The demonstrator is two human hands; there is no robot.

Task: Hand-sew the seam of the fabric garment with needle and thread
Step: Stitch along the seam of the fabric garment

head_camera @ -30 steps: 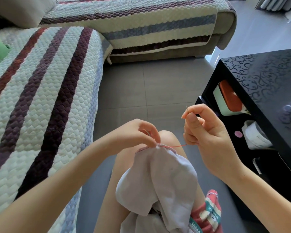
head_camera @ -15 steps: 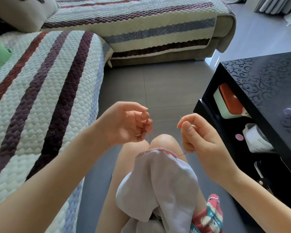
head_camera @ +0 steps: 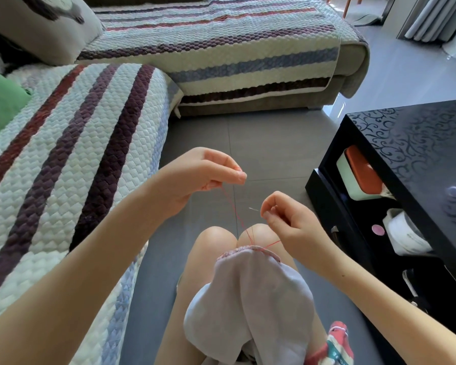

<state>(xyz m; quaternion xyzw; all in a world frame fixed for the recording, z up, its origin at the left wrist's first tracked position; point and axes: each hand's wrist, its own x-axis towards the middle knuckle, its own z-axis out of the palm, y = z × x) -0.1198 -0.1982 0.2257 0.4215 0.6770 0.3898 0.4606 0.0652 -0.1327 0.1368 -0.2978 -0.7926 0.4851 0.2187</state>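
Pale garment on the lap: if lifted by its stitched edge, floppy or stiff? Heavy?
Probably floppy: the garment drapes over the knees in soft folds. Likely light, as the cloth looks thin. It lies ungripped, so a hard tug on the red thread might drag it.

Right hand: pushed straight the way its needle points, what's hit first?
Probably the red thread running up to the left hand; the right hand aims its needle leftward at it. Depth unclear.

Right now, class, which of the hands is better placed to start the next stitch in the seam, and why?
The right hand: it pinches the needle near the seam of the fabric garment. The left hand, held higher, is busy pinching the red thread, so I judge it less ready.
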